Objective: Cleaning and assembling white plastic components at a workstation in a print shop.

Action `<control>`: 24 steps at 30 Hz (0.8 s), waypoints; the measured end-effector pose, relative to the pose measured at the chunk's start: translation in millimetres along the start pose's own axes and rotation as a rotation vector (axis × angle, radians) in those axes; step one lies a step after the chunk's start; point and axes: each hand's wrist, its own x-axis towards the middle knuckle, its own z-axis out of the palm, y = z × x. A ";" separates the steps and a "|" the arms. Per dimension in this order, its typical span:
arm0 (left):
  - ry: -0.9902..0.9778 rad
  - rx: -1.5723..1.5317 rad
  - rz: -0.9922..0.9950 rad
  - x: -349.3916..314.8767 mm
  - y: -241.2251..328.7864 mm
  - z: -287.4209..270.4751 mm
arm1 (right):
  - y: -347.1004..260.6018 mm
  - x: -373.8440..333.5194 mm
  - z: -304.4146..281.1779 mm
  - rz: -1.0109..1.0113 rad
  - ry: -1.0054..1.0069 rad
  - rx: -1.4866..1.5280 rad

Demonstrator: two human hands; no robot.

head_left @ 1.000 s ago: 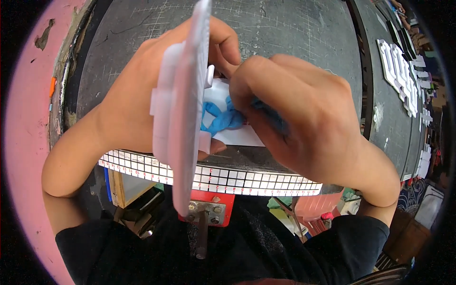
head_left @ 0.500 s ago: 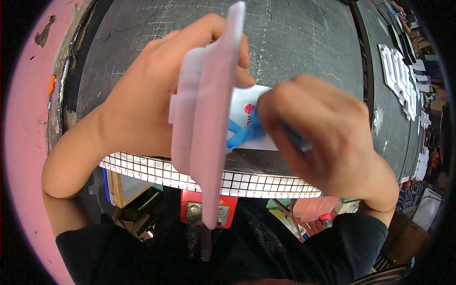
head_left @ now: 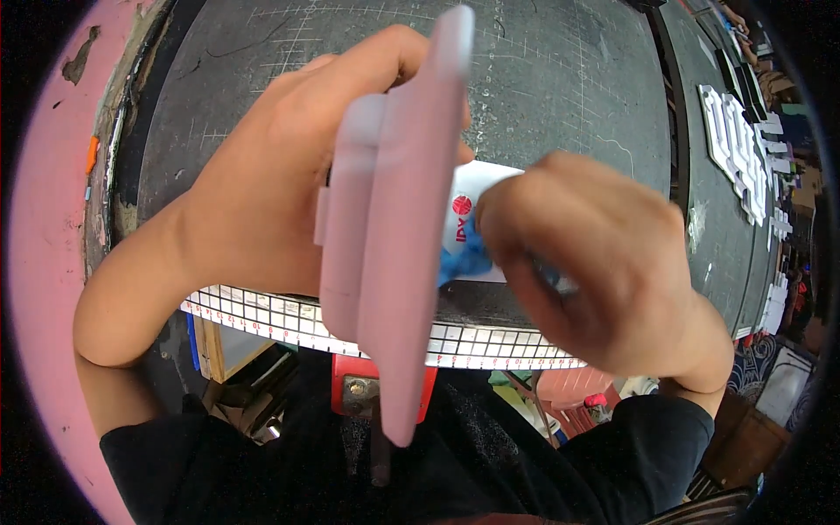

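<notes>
My left hand [head_left: 271, 166] grips a pale, pinkish-white flat piece [head_left: 407, 236] with a stepped, raised back, standing on edge toward me. Its exact kind is not clear, and it hides most of my left fingers. Beyond it a white panel [head_left: 484, 178] with a small red printed mark shows above the dark worktop; whether the two are joined is hidden. My right hand [head_left: 595, 254], blurred by motion, is curled closed around a crumpled blue cloth [head_left: 464, 260], which lies against the panel's lower part.
The dark worktop [head_left: 560, 79] carries scratched grid lines. A white ruler strip [head_left: 254, 319] runs along its near edge, above a red plate with a metal fitting [head_left: 350, 389]. White zigzag pieces [head_left: 735, 144] lie at the right. A pink wall [head_left: 52, 227] borders the left.
The pale piece has shifted slightly right and toward me. My right hand has dropped a little, and the blue cloth looks more bunched beneath it.
</notes>
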 end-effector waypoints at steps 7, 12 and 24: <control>-0.011 -0.075 -0.160 0.9 -2.2 2.6 | -0.9 -0.6 3.7 -0.093 0.034 0.094; -0.011 0.092 0.041 -3.5 -14.8 -1.7 | -0.7 -0.3 0.0 -0.019 -0.007 0.006; 0.011 -0.152 0.049 9.2 -17.7 4.8 | 0.1 -1.6 -0.9 -0.010 -0.021 0.024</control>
